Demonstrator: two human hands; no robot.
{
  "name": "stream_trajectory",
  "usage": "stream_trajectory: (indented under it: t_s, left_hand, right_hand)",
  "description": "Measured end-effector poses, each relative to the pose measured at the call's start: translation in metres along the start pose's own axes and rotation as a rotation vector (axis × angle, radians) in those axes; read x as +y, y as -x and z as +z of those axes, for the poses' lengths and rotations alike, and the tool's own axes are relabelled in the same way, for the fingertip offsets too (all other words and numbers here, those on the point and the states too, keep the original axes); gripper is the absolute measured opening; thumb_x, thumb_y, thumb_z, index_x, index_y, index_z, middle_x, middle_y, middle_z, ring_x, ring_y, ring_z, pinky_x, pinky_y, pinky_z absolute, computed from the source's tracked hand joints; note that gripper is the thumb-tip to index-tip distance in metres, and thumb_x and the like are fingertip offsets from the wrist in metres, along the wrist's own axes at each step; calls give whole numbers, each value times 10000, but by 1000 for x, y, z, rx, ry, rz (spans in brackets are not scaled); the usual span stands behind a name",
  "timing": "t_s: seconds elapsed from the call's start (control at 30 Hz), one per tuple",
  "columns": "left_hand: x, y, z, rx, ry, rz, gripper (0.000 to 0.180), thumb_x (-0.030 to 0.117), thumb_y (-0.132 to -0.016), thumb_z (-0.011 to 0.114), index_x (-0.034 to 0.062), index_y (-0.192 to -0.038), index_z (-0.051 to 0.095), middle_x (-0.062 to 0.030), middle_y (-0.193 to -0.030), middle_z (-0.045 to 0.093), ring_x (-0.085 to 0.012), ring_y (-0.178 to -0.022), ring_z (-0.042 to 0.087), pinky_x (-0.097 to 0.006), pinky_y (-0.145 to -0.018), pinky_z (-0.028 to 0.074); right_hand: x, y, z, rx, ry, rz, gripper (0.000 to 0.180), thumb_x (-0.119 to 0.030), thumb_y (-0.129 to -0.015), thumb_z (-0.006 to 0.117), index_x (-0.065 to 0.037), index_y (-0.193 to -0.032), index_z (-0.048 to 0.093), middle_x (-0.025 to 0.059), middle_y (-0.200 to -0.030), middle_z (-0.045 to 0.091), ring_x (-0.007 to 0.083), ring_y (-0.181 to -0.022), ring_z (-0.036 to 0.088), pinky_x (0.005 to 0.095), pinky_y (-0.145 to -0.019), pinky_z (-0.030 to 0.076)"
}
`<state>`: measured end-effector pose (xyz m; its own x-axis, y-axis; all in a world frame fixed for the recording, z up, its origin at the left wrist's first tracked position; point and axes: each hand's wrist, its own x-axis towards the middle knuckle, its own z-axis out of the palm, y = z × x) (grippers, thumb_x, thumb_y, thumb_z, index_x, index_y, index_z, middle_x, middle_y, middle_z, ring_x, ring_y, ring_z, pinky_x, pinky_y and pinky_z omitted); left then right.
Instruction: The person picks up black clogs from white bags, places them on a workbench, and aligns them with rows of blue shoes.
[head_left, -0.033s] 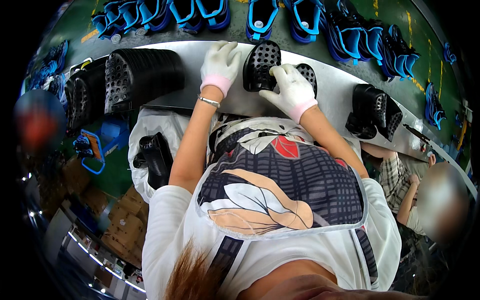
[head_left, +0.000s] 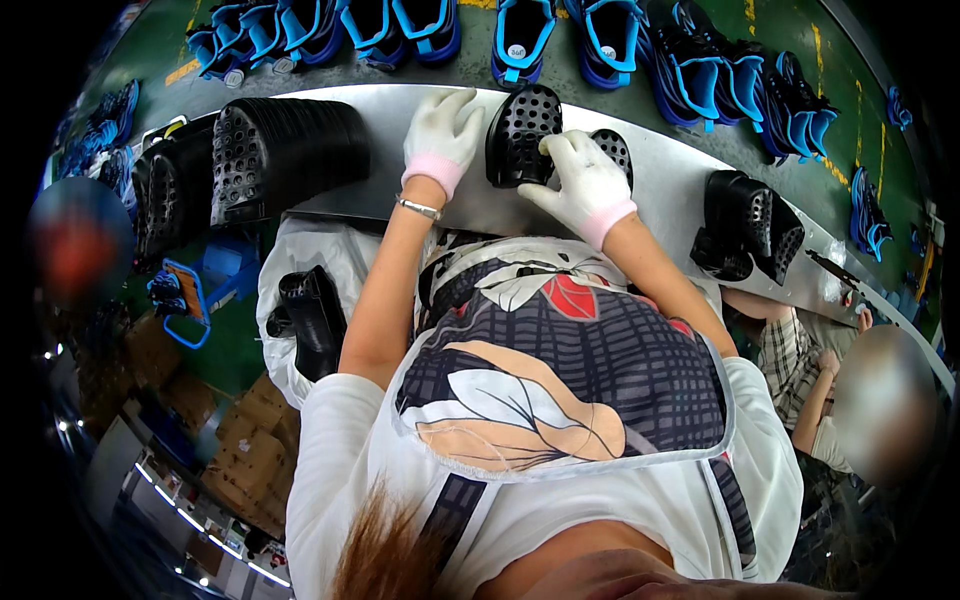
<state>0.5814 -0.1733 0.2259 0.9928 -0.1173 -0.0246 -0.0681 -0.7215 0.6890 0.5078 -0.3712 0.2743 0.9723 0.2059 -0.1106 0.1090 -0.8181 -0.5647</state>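
A black perforated clog (head_left: 523, 125) stands on the metal bench (head_left: 478, 205) in front of me, its holed side facing up. My right hand (head_left: 583, 183), in a white glove with a pink cuff, grips its right edge, the thumb low and the fingers higher up. Partly behind that hand is another black perforated clog (head_left: 612, 150). To the left of the first clog, my left hand (head_left: 440, 135) is gloved the same way. Its fingers are spread and hold nothing, a small gap away from the clog.
Tight stacks of black clogs (head_left: 290, 155) fill the bench's left part. More black clogs (head_left: 750, 220) lie at the right. Blue-and-black shoes (head_left: 520, 45) line the green floor beyond the bench. A black clog (head_left: 312, 315) rests on white plastic beside me. A person (head_left: 820, 380) sits at right.
Almost nothing differs. My hands and the clog sit very slightly lower in the picture, and my left fingers have shifted a little.
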Motion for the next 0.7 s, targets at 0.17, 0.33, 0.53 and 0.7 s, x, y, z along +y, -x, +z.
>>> stream_trajectory:
  t_s: [0.17,0.33,0.53,0.7]
  left_hand:
    - [19,8,-8,-167,653,-161,521,414,-933,564,-53,-1159,609,-131,-1139,648,-192,-1011,632,-307,-865,491]
    - [61,17,-25,-592,1641,-497,549,421,-990,429,-15,-1322,448,-187,-1187,594,-287,-1052,615,-406,-932,505]
    - [82,16,-24,-478,1595,-460,416,274,-944,509,37,-1285,491,-103,-1034,630,-224,-930,640,-358,-828,539]
    - [76,2,-8,-178,1394,-282,336,113,-872,628,24,-1159,478,-55,-923,596,-152,-800,621,-298,-711,539]
  right_hand:
    - [-16,13,-41,16,-266,-95,497,-330,-711,776,-36,-1060,579,134,-1025,576,288,-924,606,379,-795,506]
    - [-17,18,-58,37,-369,-126,492,-277,-785,715,-20,-1173,555,166,-1154,576,272,-907,640,366,-814,519]
    - [-24,8,-58,-65,-393,56,630,-450,-804,649,13,-1218,541,226,-1099,589,363,-1012,598,405,-874,484]
    - [-23,-5,-40,-51,-394,123,560,-445,-814,636,34,-1095,560,253,-1008,620,391,-966,606,440,-846,486]
